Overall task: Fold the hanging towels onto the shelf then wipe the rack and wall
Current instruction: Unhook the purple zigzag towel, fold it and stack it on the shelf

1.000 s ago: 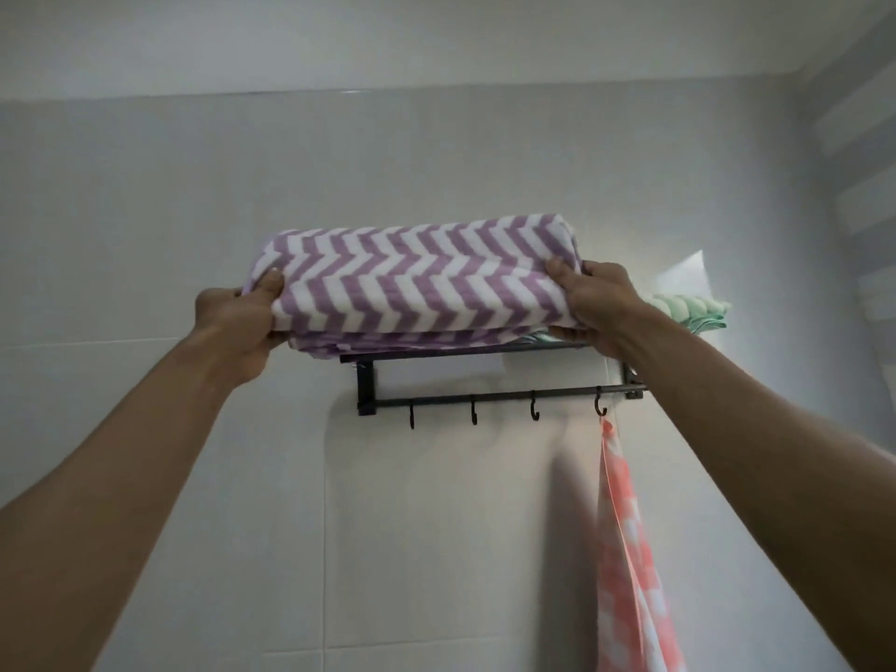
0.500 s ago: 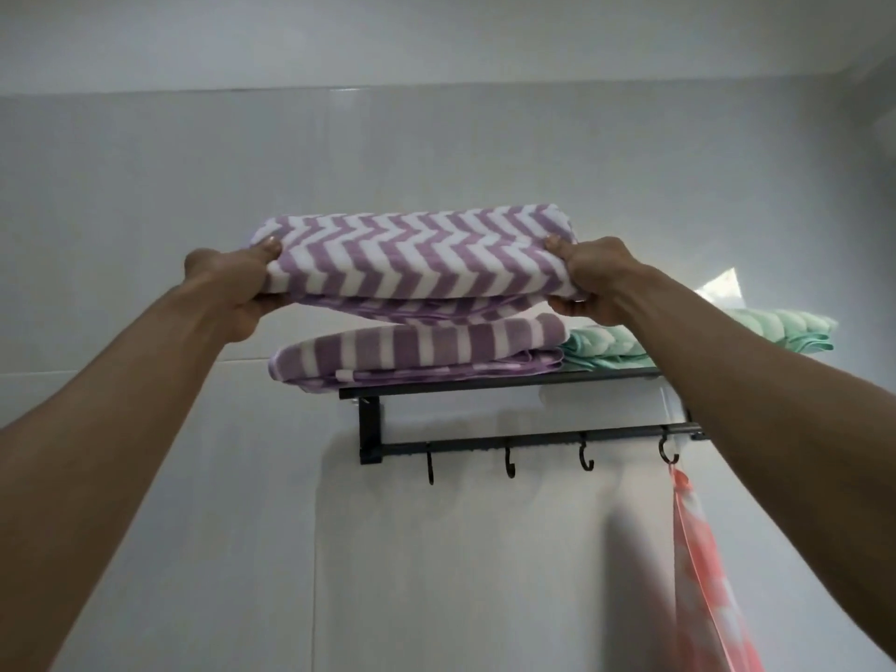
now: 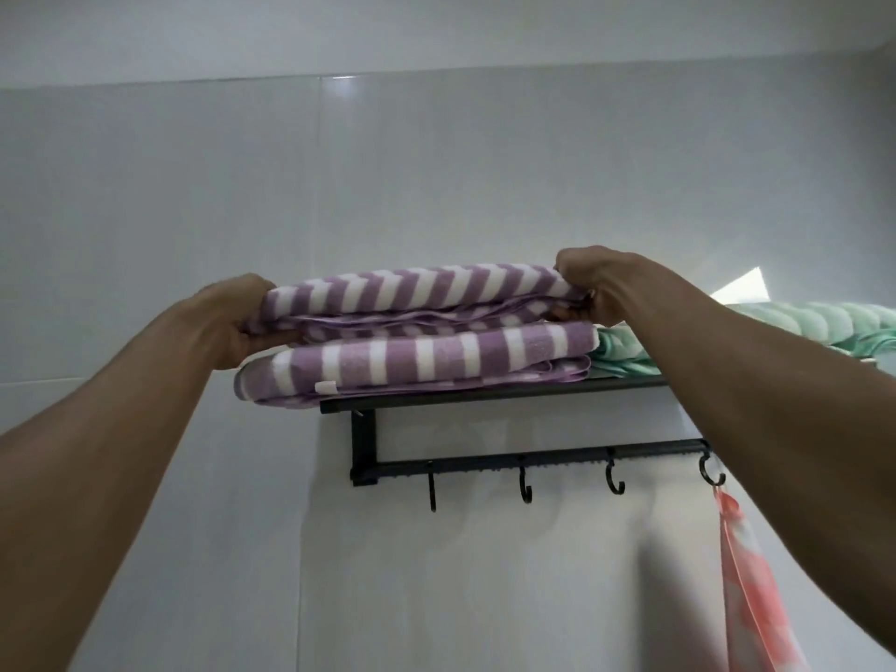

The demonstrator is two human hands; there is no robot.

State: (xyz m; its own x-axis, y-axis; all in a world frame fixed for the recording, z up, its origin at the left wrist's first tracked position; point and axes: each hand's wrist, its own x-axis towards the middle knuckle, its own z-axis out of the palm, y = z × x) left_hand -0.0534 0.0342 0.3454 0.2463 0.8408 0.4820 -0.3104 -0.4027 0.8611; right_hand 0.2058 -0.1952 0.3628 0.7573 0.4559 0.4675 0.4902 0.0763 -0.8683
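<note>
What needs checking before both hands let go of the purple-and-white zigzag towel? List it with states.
1. Folded purple-and-white zigzag towel lies on the purple striped towel below: ok, though contact under the middle is hard to see.
2. Left hand and right hand grip its ends: ok.
3. Striped towel seated on the black metal shelf: not ok, its left end overhangs.
4. Mint green towel clear of the stack: cannot tell, they seem to touch.
5. Pink checked cloth still hanging from the right hook: not ok.
</note>
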